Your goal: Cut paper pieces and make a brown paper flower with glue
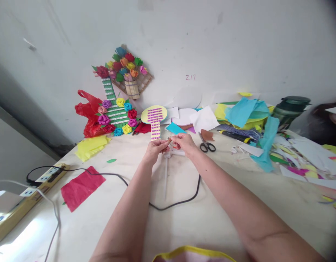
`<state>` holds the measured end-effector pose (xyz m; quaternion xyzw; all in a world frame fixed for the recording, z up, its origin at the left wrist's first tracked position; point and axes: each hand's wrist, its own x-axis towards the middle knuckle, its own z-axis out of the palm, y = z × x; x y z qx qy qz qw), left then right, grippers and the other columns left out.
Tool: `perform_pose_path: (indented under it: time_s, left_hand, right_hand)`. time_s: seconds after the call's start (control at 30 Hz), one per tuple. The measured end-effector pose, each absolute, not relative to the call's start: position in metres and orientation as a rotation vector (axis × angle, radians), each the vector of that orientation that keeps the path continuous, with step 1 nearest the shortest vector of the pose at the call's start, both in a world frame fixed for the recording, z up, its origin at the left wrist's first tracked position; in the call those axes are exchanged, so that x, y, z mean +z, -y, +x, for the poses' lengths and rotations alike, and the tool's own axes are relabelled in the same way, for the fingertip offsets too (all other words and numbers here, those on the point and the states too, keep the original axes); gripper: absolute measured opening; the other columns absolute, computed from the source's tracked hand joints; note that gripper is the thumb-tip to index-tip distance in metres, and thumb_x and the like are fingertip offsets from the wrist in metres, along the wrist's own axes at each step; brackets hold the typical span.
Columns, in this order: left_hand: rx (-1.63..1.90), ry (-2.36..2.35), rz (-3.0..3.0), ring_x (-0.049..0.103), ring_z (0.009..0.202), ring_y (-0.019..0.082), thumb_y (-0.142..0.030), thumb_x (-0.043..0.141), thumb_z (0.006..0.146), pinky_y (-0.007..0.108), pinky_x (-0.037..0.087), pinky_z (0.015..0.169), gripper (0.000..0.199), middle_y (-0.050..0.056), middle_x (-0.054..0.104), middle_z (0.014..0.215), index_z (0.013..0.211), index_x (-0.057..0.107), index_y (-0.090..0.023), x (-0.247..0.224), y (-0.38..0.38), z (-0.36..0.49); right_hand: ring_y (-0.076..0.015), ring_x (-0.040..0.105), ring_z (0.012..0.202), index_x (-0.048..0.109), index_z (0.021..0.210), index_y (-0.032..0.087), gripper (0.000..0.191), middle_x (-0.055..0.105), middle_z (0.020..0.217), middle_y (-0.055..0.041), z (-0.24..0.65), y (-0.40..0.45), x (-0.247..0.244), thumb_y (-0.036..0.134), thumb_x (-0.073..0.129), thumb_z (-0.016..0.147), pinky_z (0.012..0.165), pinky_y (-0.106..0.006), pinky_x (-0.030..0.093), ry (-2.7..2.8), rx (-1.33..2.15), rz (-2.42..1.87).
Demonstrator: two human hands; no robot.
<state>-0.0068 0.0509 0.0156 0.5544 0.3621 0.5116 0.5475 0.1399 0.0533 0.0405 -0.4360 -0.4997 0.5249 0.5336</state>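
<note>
My left hand (156, 148) and my right hand (185, 142) meet over the middle of the table, fingers pinched together. Between their fingertips shows a small brown piece (169, 140), perhaps paper; most of it is hidden. Just beneath the hands lies what looks like a white glue gun (178, 153), partly covered by them. A pale glue stick (165, 178) points from it toward me. Behind my left hand stands a yellow card shape with purple strips (155, 120). Black-handled scissors (207, 146) rest right of my right hand, beside a brown paper scrap (207, 135).
A black cord (173, 207) loops across the table to a power strip (44, 185) at left. Red crepe paper (83, 187) lies nearby. Paper-flower crafts (118, 112) lean on the wall. Blue crepe paper (244, 111), paper scraps and a dark green flask (292, 109) crowd the right.
</note>
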Motion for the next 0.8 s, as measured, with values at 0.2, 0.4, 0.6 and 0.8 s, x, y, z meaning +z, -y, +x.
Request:
perform_pose_path:
  time_s: [0.2,0.4,0.6,0.8]
  left_hand:
    - [1.250,-0.926,1.359,0.049,0.048,0.008,-0.037,0.072,0.061,0.021,0.033,0.047,0.029,0.002,0.060,0.054,0.075,0.069,-0.011,0.017,-0.050,-0.004]
    - [1.290,-0.949,1.335,0.050,0.046,0.008,-0.036,0.074,0.058,0.021,0.034,0.044,0.031,0.002,0.060,0.053,0.074,0.068,-0.011,0.022,-0.047,0.000]
    - [1.285,-0.912,1.267,0.056,0.051,0.010,-0.036,0.074,0.058,0.022,0.042,0.050,0.034,0.004,0.064,0.063,0.077,0.062,-0.011,0.021,-0.048,0.001]
    - [1.221,-0.845,1.246,0.056,0.051,0.008,-0.037,0.071,0.062,0.023,0.047,0.056,0.038,0.000,0.061,0.062,0.090,0.061,-0.013,0.019,-0.049,0.002]
  right_hand:
    - [-0.0036,0.036,0.035,0.057,0.058,0.013,0.018,0.048,0.043,0.0053,0.141,-0.052,0.042,0.028,0.065,0.062,0.037,-0.019,0.030,1.219,1.218,-1.080]
    - [-0.0041,0.039,0.037,0.057,0.062,0.013,0.016,0.053,0.050,0.0024,0.144,-0.052,0.045,0.027,0.057,0.071,0.039,-0.019,0.033,1.333,1.223,-1.123]
    - [-0.0183,0.062,0.073,0.066,0.079,0.016,0.019,0.067,0.076,-0.0085,0.187,-0.065,0.063,0.029,0.053,0.075,0.061,-0.025,0.044,1.903,0.400,-1.744]
    - [-0.0261,0.058,0.098,0.064,0.099,0.016,0.034,0.063,0.103,-0.0154,0.241,-0.070,0.069,0.024,0.062,0.067,0.076,-0.033,0.044,2.017,0.042,-2.423]
